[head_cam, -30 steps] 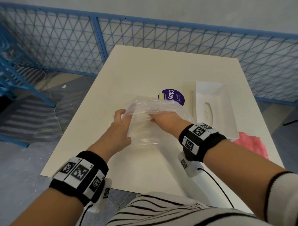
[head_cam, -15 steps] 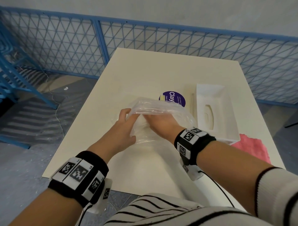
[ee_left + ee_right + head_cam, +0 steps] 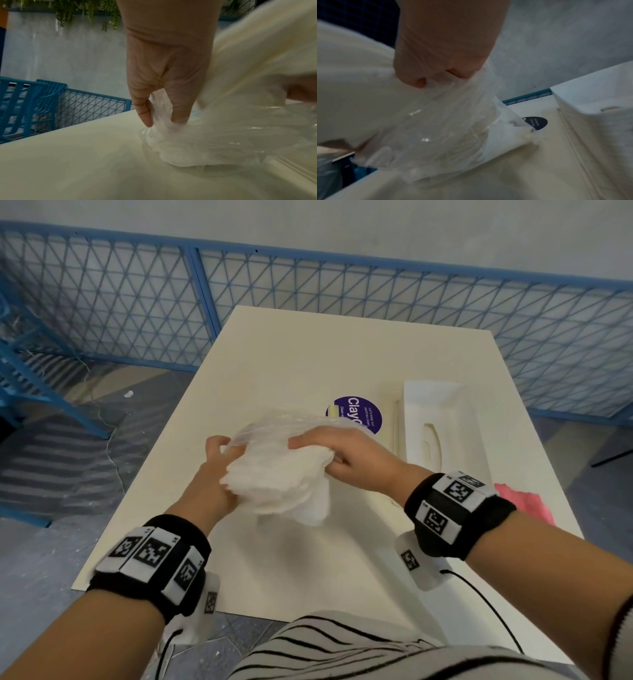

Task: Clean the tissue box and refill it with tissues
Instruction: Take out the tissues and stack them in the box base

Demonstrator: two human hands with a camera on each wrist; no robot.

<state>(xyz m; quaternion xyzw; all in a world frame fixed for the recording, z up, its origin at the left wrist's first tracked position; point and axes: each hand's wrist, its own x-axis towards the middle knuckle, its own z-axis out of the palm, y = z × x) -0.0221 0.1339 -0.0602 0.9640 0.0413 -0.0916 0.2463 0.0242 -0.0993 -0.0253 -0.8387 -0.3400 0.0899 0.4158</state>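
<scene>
Cream table (image 3: 308,364) w/ round purple sticker (image 3: 359,409) (white text reads "Clay…", rest partly hidden). Pink cloth (image 3: 527,501) at table's right edge. Blue mesh fence (image 3: 308,292) behind; blue chair (image 3: 34,102) on left, grey wall (image 3: 308,220) beyond.

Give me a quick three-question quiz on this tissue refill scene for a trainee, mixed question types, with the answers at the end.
1. True or false: the stack of tissues already sits inside the tissue box.
2. Which hand pinches the clear plastic wrapper: A) left hand, B) right hand, C) neither?
3. Fill in: the pink cloth lies near the table's ____ edge, close to the right wrist.

Key: 1. False: the stack is held above the table, beside the box. 2. A: the right hand's grip is on the tissues. 3. Right.
</scene>
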